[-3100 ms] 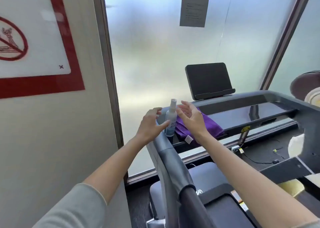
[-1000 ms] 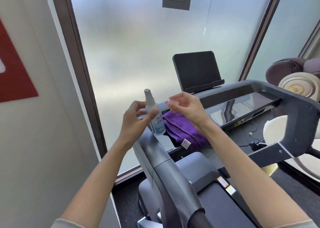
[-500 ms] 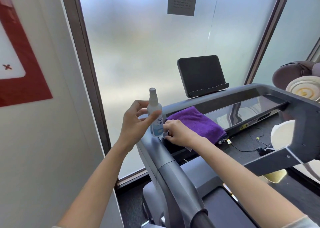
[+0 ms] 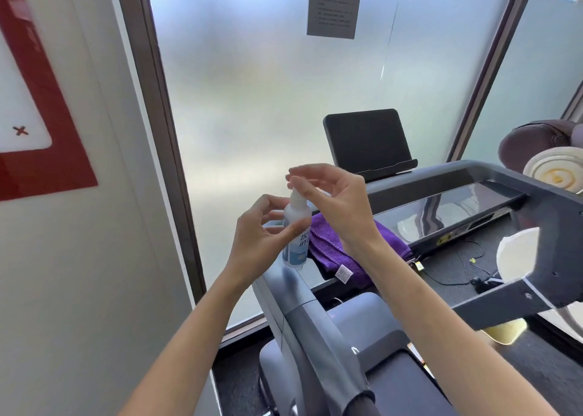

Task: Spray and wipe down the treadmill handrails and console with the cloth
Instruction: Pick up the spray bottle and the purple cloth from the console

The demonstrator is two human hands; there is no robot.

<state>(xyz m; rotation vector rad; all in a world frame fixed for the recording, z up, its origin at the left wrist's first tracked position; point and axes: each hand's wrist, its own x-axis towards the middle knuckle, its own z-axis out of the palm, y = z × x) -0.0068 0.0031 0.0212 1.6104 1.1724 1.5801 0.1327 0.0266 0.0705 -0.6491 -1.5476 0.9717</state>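
Small white plastic spray bottle (image 4: 296, 235): light, smooth, likely slippery; left hand (image 4: 258, 245) pinches its body, right hand (image 4: 334, 201) fingers curl over the nozzle, beside the soft purple cloth (image 4: 340, 251).

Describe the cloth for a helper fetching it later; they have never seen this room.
Find the grey treadmill frame before the frosted window. On its console's near left corner lies a folded purple terry cloth, beside the white spray bottle. It is the only purple item, with a small white tag.
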